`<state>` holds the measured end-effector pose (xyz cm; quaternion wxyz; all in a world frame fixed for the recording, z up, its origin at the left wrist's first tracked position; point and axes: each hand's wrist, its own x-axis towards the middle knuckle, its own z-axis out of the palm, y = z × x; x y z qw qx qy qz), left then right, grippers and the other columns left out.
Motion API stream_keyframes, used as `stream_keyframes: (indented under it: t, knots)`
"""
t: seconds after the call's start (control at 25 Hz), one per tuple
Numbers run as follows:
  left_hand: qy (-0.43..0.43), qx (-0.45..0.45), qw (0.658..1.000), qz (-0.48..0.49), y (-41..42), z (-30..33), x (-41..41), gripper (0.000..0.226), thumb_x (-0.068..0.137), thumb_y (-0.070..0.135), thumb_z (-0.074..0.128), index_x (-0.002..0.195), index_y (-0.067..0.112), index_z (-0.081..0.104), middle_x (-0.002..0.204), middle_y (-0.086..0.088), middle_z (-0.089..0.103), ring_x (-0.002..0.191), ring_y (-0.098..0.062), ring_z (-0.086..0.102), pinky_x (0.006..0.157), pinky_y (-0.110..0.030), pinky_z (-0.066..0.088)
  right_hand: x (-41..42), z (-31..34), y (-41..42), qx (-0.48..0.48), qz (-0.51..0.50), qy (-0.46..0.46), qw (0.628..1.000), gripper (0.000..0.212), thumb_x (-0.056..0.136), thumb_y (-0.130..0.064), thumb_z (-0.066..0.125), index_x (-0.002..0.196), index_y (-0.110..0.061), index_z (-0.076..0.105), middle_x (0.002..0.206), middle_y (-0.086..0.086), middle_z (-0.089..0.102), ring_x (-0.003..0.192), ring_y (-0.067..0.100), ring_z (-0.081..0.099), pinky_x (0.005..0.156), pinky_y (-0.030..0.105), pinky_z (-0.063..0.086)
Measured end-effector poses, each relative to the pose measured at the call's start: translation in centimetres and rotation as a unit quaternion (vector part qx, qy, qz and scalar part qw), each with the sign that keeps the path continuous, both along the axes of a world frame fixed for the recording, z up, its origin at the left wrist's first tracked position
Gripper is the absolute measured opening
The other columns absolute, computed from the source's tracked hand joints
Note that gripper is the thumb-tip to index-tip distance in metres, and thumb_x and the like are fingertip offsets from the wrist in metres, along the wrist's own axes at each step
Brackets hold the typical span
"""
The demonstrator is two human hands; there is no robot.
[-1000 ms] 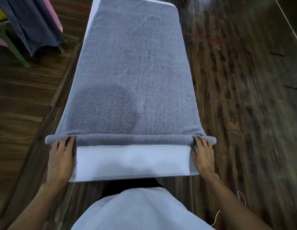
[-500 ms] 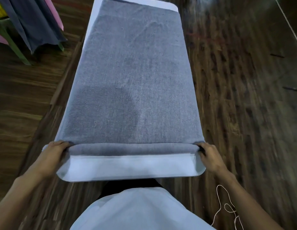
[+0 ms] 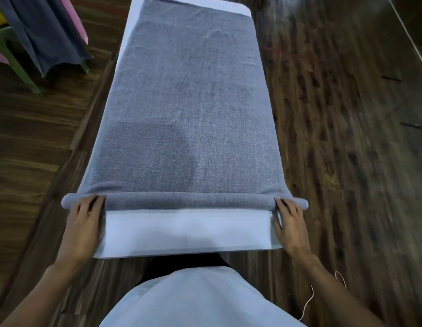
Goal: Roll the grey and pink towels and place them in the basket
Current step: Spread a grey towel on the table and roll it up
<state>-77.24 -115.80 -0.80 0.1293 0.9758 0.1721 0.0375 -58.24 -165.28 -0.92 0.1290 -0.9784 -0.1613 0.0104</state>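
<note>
1. At near end of white table: left hand and right hand flat, fingers straight, pressing ends of roll; no pinch.
2. Changed from half a second ago: hands back on top of roll, roll slightly thicker.
3. Grey towel mostly unrolled, flat along table.
4. Rolling just begun. Basket not visible; more cloths hanging far left.
</note>
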Motion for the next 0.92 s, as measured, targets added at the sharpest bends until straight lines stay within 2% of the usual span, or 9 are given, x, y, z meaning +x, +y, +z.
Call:
stream_keyframes:
  t: [0.16,0.32,0.48,0.6,0.68,0.72,0.8,0.84,0.92]
  knots:
    - [0.019,-0.112,0.993,0.038,1.1,0.6,2.9,0.042,0.093,0.0,0.047,0.134,0.007,0.049,0.134,-0.014,0.048,0.123,-0.033,0.042,0.106,-0.05,0.036,2.9,0.3,1.7,0.081,-0.048,0.079,0.992,0.035,0.09,-0.001,0.057,0.125,-0.007,0.058,0.128,0.012,0.056,0.12,0.027,0.05,0.107,0.046,0.042]
    - [0.059,-0.111,0.991,-0.039,3.3,0.7,3.2,0.046,0.082,-0.007,0.055,0.126,0.004,0.057,0.126,-0.018,0.057,0.117,-0.038,0.053,0.099,-0.054,0.043,3.4,0.8,1.4,0.089,-0.016,0.098,0.991,0.027,0.093,-0.003,0.05,0.117,-0.009,0.062,0.117,0.006,0.062,0.107,0.021,0.056,0.099,0.04,0.048]
    - [0.085,-0.112,0.98,-0.14,4.0,2.2,2.8,0.046,0.073,0.0,0.061,0.118,0.001,0.065,0.118,-0.019,0.065,0.107,-0.036,0.063,0.094,-0.044,0.047,2.3,1.3,-0.7,0.049,0.017,0.139,0.989,0.033,0.097,-0.007,0.048,0.129,-0.01,0.056,0.126,0.007,0.061,0.115,0.023,0.056,0.107,0.042,0.044]
    - [0.053,-0.159,0.984,-0.065,4.7,3.2,4.9,0.041,0.079,-0.006,0.065,0.12,-0.001,0.062,0.115,-0.02,0.066,0.103,-0.035,0.064,0.09,-0.042,0.047,3.3,2.5,-0.2,0.129,-0.022,0.163,0.978,0.042,0.096,-0.002,0.051,0.137,-0.012,0.049,0.129,-0.002,0.056,0.118,0.015,0.053,0.105,0.028,0.038]
    - [0.007,-0.173,0.985,-0.001,5.1,3.5,6.4,0.032,0.078,-0.009,0.069,0.108,0.003,0.067,0.104,-0.017,0.063,0.092,-0.034,0.063,0.084,-0.04,0.048,4.2,2.8,1.0,0.17,-0.087,0.114,0.975,0.036,0.092,-0.001,0.059,0.125,-0.016,0.055,0.119,-0.003,0.052,0.107,0.018,0.056,0.096,0.03,0.046]
    - [-0.013,-0.141,0.99,-0.001,5.1,3.4,6.7,0.026,0.077,-0.008,0.069,0.1,0.005,0.07,0.098,-0.015,0.062,0.086,-0.034,0.061,0.08,-0.041,0.048,4.3,2.7,1.5,0.155,-0.114,0.085,0.978,0.028,0.09,-0.001,0.062,0.114,-0.014,0.061,0.114,0.0,0.051,0.102,0.022,0.057,0.091,0.032,0.048]
    - [-0.031,-0.039,0.999,-0.018,3.7,3.1,6.4,0.018,0.078,-0.003,0.068,0.092,0.008,0.071,0.095,-0.015,0.061,0.083,-0.038,0.054,0.071,-0.045,0.046,3.7,2.2,2.4,0.059,-0.125,0.006,0.99,0.018,0.088,-0.003,0.065,0.103,-0.012,0.069,0.11,0.007,0.056,0.1,0.029,0.057,0.087,0.037,0.048]
    - [-0.034,-0.007,0.999,-0.021,2.7,2.7,5.7,0.017,0.081,0.002,0.064,0.096,0.007,0.07,0.099,-0.017,0.061,0.085,-0.039,0.051,0.071,-0.049,0.044,2.9,1.7,2.5,0.004,-0.113,-0.03,0.993,0.019,0.087,-0.006,0.066,0.104,-0.013,0.07,0.109,0.009,0.061,0.102,0.031,0.056,0.088,0.041,0.048]
    - [-0.035,0.021,0.999,-0.015,0.8,2.0,4.0,0.03,0.084,0.003,0.057,0.113,0.0,0.063,0.112,-0.022,0.058,0.097,-0.041,0.048,0.082,-0.053,0.042,1.3,0.7,2.6,-0.054,-0.09,-0.073,0.992,0.028,0.085,-0.011,0.069,0.113,-0.011,0.068,0.113,0.012,0.065,0.107,0.034,0.058,0.09,0.048,0.047]
